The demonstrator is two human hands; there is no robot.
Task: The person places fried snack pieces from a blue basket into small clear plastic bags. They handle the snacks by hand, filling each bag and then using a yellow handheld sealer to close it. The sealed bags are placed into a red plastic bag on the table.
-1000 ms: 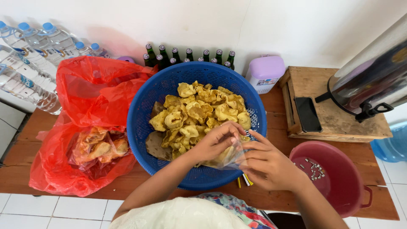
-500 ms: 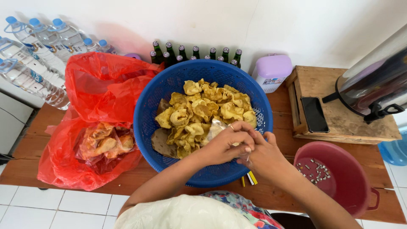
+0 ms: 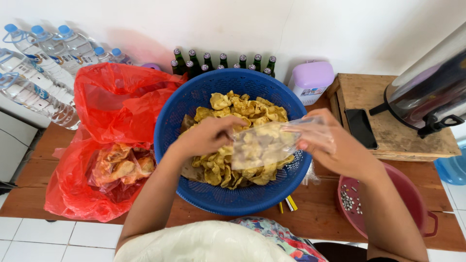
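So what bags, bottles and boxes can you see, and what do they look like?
Clear plastic bag: both hands hold it over the blue basket, yellow chips inside.
Red plastic bag: left of the basket, crumpled, holding packed chips.
Water bottles: far left, clear, blue caps.
Green bottles: row behind the basket.
Lilac-lidded tub: right of them, white body.

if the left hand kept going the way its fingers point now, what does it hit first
Most likely the clear plastic bag that the right hand holds open over the blue basket. The left hand points right, fingertips at the bag's edge. Depth is unclear, so it might brush the crackers beneath instead.
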